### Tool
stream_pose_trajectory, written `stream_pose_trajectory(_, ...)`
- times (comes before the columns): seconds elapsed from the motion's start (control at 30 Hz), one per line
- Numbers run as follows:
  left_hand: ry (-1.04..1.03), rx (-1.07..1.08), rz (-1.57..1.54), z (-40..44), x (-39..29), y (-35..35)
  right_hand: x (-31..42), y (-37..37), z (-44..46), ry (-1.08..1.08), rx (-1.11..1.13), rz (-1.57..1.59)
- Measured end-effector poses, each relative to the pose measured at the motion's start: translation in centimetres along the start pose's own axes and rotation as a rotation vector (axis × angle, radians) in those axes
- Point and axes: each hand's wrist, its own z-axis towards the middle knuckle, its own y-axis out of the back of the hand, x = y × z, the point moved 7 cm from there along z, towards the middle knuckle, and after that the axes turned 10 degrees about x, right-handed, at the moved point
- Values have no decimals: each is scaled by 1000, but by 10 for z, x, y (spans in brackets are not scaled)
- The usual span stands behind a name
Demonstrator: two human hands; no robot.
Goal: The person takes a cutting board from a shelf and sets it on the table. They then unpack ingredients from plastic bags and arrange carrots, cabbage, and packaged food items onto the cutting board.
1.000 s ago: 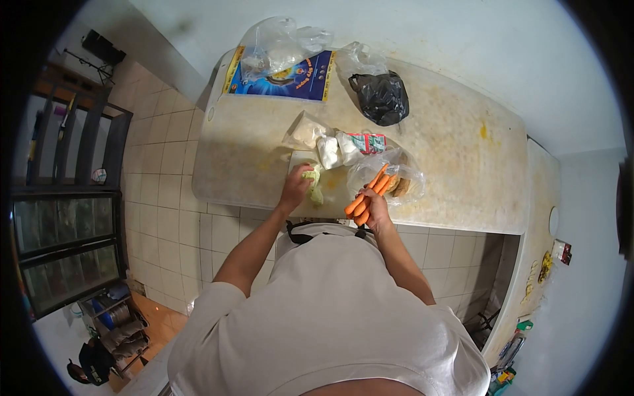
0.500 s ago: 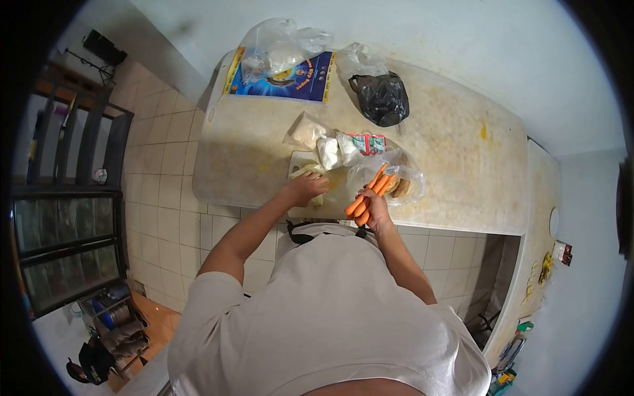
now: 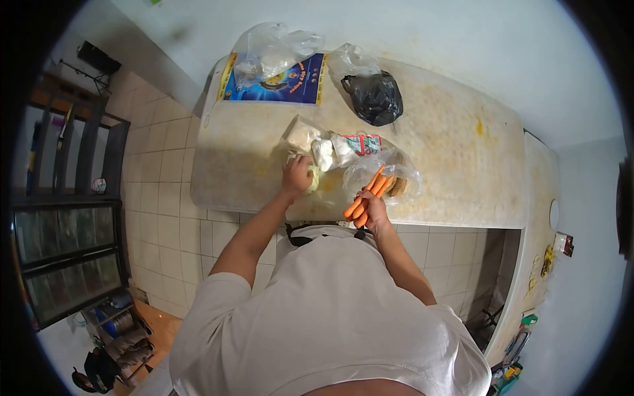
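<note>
Several orange carrots [image 3: 368, 196] are held in my right hand [image 3: 374, 210] over the table's near edge. My left hand [image 3: 297, 175] is on a pale green vegetable [image 3: 312, 180], its fingers bent and partly hidden. Just beyond that hand lies a clear bag of something beige [image 3: 304, 134], with white bags [image 3: 323, 154] beside it. A red and green packet [image 3: 364, 144] touches them on the right. Behind the carrots, an open clear plastic bag [image 3: 405, 176] holds brown items.
On the table [image 3: 462, 158], a blue printed sheet [image 3: 290, 84] lies at the back left under a clear bag [image 3: 267, 54]. A black plastic bag [image 3: 374, 98] sits at the back middle. A dark shelf [image 3: 76, 152] stands far left.
My left hand went over the pale green vegetable toward me, then moved back away to its far left side. My right hand keeps holding the carrots. The view has shifted slightly.
</note>
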Motion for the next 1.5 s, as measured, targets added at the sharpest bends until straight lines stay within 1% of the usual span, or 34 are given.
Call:
stream_pose_trajectory(0.03,42,-16,-45,1,9,1,-1,2,2,-2,1,-3)
stream_pose_trajectory(0.13,22,-79,-174,1,12,15,-1,4,1,-12,-4,-7)
stream_pose_trajectory(0.23,-164,-166,-53,-8,-7,41,0,3,-2,-27,-13,-8)
stream_pose_trajectory(0.33,-244,-94,73,-31,-19,48,2,2,-3,-32,-19,-25)
stream_pose_trajectory(0.43,-362,628,138,-66,-13,-13,5,-1,-3,-15,-37,-46)
stream_pose_trajectory(0.53,-289,786,26,-96,-13,-41,7,-8,-3,-2,-37,-60)
stream_pose_trajectory(0.63,-400,472,167,-88,-31,-29,8,-12,-2,-17,-20,-72)
stream_pose_trajectory(0.73,-193,159,241,-71,-43,-5,2,-9,3,4,-18,-75)
stream_pose_trajectory(0.83,-103,126,254,-62,-43,-7,-1,-11,8,-1,-12,-90)
stream_pose_trajectory(1.0,-155,120,383,-55,-38,-20,0,-18,6,35,6,-177)
stream_pose_trajectory(1.13,-184,73,360,-58,-19,-26,0,-27,11,94,95,-489)
stream_pose_trajectory(1.2,-205,-59,306,-63,-12,-18,5,-40,6,131,159,-626)
stream_pose_trajectory(1.23,-215,-126,278,-64,-11,-13,7,-46,2,120,165,-643)
stream_pose_trajectory(1.33,-29,-100,302,-58,-11,2,-1,-45,9,137,224,-772)
stream_pose_trajectory(1.43,192,-209,29,-51,7,3,-2,-46,10,150,253,-877)
stream_pose_trajectory(1.5,312,-118,-82,-48,17,-9,-2,-44,5,100,219,-894)
